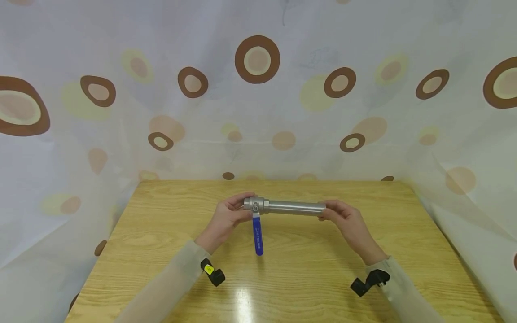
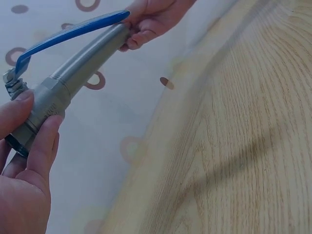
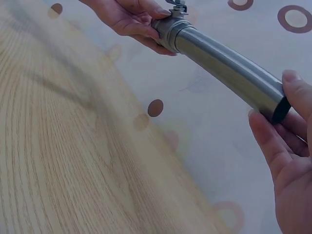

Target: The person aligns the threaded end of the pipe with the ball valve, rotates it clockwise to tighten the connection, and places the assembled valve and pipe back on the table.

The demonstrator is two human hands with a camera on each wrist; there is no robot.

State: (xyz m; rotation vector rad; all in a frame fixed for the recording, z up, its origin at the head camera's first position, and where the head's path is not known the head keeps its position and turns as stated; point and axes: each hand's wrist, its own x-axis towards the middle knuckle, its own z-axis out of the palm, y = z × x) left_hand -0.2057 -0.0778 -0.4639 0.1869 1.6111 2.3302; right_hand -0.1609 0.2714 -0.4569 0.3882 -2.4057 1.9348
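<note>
A silver ball valve (image 1: 258,204) with a long blue lever handle (image 1: 258,235) is joined to a straight metal pipe (image 1: 295,207). My left hand (image 1: 226,220) grips the valve body, thumb on the near side and fingers behind and below. At the other end, my right hand (image 1: 349,224) holds the pipe between thumb and fingers. Valve and pipe are held nearly level above the table, with the lever pointing toward me. In the right wrist view the pipe's open end (image 3: 281,110) shows dark between thumb and fingers.
The wooden table (image 1: 282,278) reflects a bright spot near its front. A pale curtain (image 1: 258,107) with brown and yellow rounded spots stands behind it and along both sides. Black cameras are strapped on the left sleeve (image 1: 173,273) and right sleeve (image 1: 404,287).
</note>
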